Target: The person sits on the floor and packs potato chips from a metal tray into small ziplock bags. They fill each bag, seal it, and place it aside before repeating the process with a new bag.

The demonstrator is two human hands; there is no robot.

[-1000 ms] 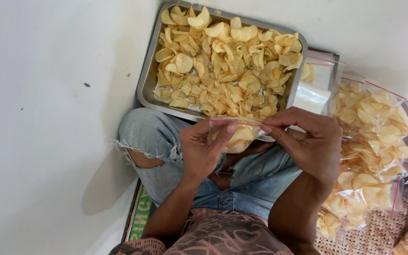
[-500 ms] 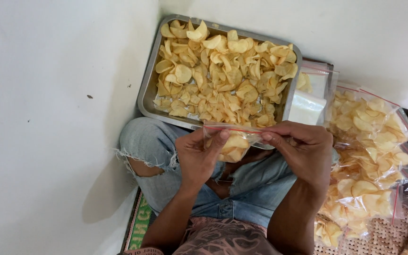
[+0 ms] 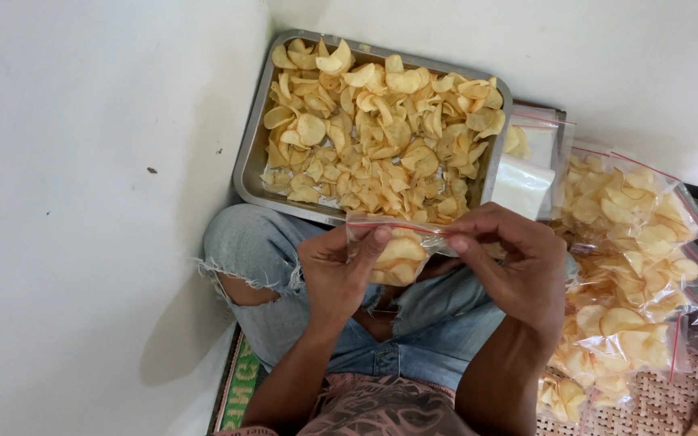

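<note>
Zip bag (image 3: 393, 246), small, clear, with a red strip along its mouth, sits over the person's lap just below the near rim of the metal tray (image 3: 245, 165). It holds a handful of pale yellow chips. The left hand (image 3: 334, 273) pinches the bag's top left part, thumb on the seal line; the right hand (image 3: 519, 262) pinches the top right end, fingertips closed on the strip. Both grips are clenched on the bag, none released.

To press the seal well, I judge that the strip should stay level and taut between the two hands, with the chips settled low so none sits in the track. Thumb and forefinger should then run along the strip from one end to the other with firm, even pressure, since a skipped stretch would leave a gap. A light squeeze serves best, because the chips look brittle.

Counting outward from the bag: one tray, heaped with loose chips (image 3: 381, 121) too many to count. Right of the tray lies a small stack of empty clear bags (image 3: 527, 173); their number cannot be told. Further right of the tray is a pile of filled bags (image 3: 632, 242), at least five or six, overlapping so the exact count is unclear. They rest on a woven mat (image 3: 648, 408). Torn blue jeans (image 3: 244, 242) cover the knee below the tray's left corner.
</note>
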